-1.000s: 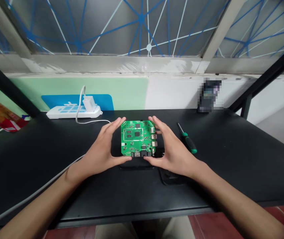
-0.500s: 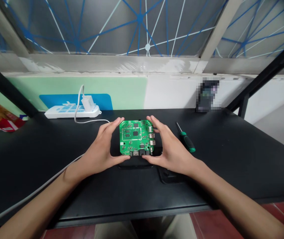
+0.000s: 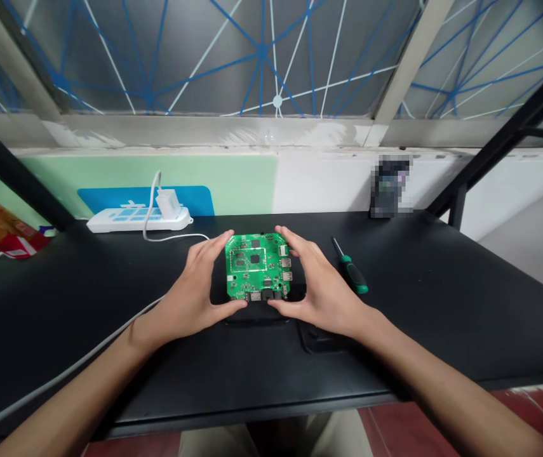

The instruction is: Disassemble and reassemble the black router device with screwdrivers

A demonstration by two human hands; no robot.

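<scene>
A green circuit board (image 3: pixel 252 270) is held between both hands, its chip side facing me and its USB ports along the right edge. My left hand (image 3: pixel 197 279) grips its left corners, with fingers at the far edge and thumb at the near edge. On the other side my right hand (image 3: pixel 316 282) holds the right corners in the same way. Beneath the board lies a black plastic casing part (image 3: pixel 256 322), mostly covered. Another black casing part (image 3: pixel 321 341) rests on the table, partly hidden under my right hand.
A green-handled screwdriver (image 3: pixel 353 273) lies right of my right hand. At the back left stand a white power strip (image 3: pixel 126 219) with a charger (image 3: pixel 168 203) and its white cable (image 3: pixel 80 363). A drink bottle (image 3: pixel 7 231) lies far left; a blurred dark object (image 3: pixel 389 189) leans against the wall.
The view has shifted slightly, so the scene sits a little lower and mostly further left. Both hands keep their hold on the circuit board, with no clear change of grip.
</scene>
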